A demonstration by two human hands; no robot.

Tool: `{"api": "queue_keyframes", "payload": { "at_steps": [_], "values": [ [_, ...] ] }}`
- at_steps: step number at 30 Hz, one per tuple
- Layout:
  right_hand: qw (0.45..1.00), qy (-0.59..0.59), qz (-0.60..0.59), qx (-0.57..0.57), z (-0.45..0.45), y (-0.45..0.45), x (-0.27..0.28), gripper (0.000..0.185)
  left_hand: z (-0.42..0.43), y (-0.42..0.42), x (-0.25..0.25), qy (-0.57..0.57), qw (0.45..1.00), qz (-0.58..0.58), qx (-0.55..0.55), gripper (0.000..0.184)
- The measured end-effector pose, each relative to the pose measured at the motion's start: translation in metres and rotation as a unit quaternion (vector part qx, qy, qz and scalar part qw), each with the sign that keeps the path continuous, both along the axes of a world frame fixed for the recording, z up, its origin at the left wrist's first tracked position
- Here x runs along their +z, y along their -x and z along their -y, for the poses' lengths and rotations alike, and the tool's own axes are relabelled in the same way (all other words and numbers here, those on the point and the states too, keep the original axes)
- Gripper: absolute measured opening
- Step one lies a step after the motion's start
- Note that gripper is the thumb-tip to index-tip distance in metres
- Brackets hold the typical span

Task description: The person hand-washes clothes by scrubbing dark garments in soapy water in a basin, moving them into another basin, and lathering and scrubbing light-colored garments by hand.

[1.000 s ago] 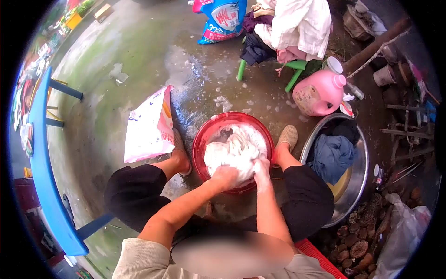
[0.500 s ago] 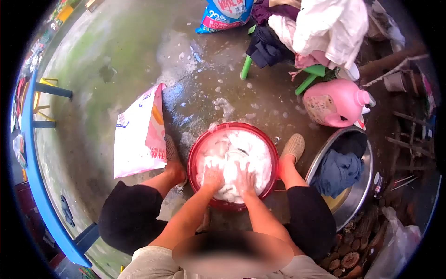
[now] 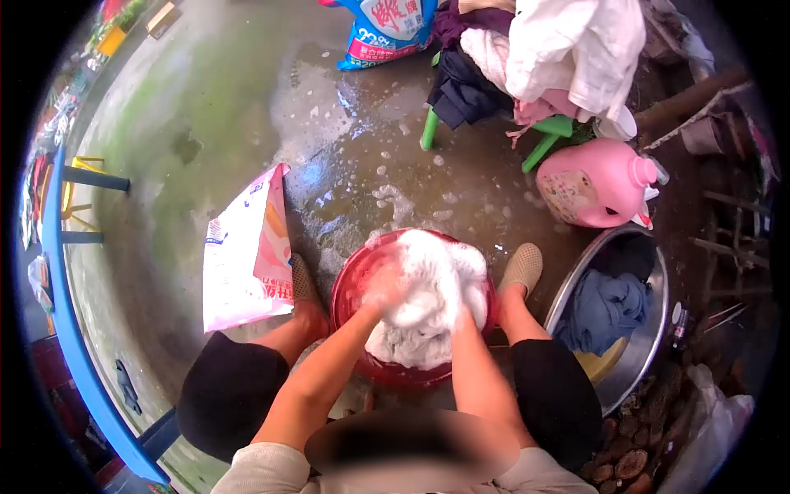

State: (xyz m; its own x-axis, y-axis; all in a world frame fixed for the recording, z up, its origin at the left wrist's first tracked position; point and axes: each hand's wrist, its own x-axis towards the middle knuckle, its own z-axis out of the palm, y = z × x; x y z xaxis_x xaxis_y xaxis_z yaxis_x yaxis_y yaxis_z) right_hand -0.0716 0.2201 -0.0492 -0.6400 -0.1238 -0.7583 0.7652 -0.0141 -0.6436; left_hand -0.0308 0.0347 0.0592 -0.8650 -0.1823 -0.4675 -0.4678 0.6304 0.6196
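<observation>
While between shoes (image 3: 523, 267), red basin (image 3: 403, 375).

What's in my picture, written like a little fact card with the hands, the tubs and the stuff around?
Left hand: blurred, at the left side of the white foamy cloth
Right hand: in the foam, at the cloth's right side
Round red basin: between the feet, holding the white foamy cloth
Round silver metal tub: at the right, with a blue-grey cloth inside
Pink plastic jug: beyond the tub
Green stool: piled with clothes
White-and-pink bag: left of the basin
</observation>
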Motion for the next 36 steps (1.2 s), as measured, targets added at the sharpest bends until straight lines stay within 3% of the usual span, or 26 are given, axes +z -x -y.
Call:
{"api": "queue_keyframes", "payload": {
  "at_steps": [3,4,5,7,8,9,11,12,13,14,16,19,20,21,25,29,33,36],
  "values": [
    [0.983,0.145,0.03,-0.11,-0.011,-0.021,0.063,0.039,-0.026,-0.027,0.067,-0.093,0.982,-0.164,-0.006,0.031],
    [0.978,0.168,0.037,-0.122,-0.015,-0.029,0.079,0.038,-0.031,-0.043,0.051,-0.077,0.972,-0.21,-0.076,0.028],
    [0.976,0.172,0.05,-0.127,-0.02,-0.04,0.087,0.044,-0.032,-0.06,0.056,-0.037,0.974,-0.177,-0.138,0.028],
    [0.995,-0.027,-0.096,0.024,-0.022,-0.046,0.1,0.045,-0.029,-0.083,0.062,0.046,0.959,-0.109,-0.259,0.027],
    [0.973,-0.128,-0.166,0.099,-0.023,-0.048,0.107,0.046,-0.028,-0.089,0.067,0.07,0.961,-0.027,-0.268,0.034],
    [0.871,-0.285,-0.345,0.202,-0.015,-0.058,0.117,0.05,-0.03,-0.098,0.066,0.073,0.98,-0.061,-0.172,0.037],
    [0.825,-0.331,-0.331,0.315,0.004,-0.077,0.13,0.059,-0.037,-0.111,0.053,0.077,0.989,-0.122,0.028,0.045],
    [0.801,-0.336,-0.323,0.376,0.014,-0.083,0.144,0.065,-0.045,-0.113,0.043,0.117,0.976,-0.172,0.059,0.052],
    [0.715,-0.403,-0.373,0.433,0.015,-0.091,0.135,0.063,-0.055,-0.118,0.036,0.154,0.979,-0.13,0.036,0.052],
    [0.763,-0.386,-0.338,0.394,0.012,-0.105,0.103,0.064,-0.064,-0.123,0.029,0.191,0.977,-0.089,0.011,0.051],
    [0.71,-0.377,-0.386,0.453,0.012,-0.105,0.106,0.062,-0.066,-0.124,0.016,0.21,0.977,-0.015,-0.03,0.048],
    [0.75,-0.361,-0.299,0.466,0.008,-0.088,0.06,0.058,-0.044,-0.091,0.018,0.086,0.989,0.121,-0.026,0.043],
    [0.758,-0.368,-0.252,0.476,0.006,-0.08,0.038,0.057,-0.04,-0.085,0.002,0.052,0.992,0.11,0.038,0.039],
    [0.763,-0.373,-0.208,0.485,0.004,-0.071,0.019,0.056,-0.033,-0.077,-0.02,0.024,0.991,0.128,0.033,0.037],
    [0.79,-0.383,-0.117,0.464,0.012,-0.029,-0.052,0.051,-0.003,-0.034,-0.082,0.047,0.97,0.222,-0.083,0.034],
    [0.869,-0.339,-0.065,0.354,0.005,0.005,-0.084,0.047,0.019,-0.01,-0.086,0.08,0.976,0.196,-0.043,0.034],
    [0.98,-0.145,0.03,0.133,-0.006,-0.005,-0.047,0.043,0.013,-0.018,-0.051,0.113,0.987,0.102,0.052,0.035],
    [0.995,0.023,0.101,0.014,0.0,-0.027,0.006,0.041,-0.024,-0.023,0.035,0.046,0.987,-0.019,0.153,0.038]
  ]
}}
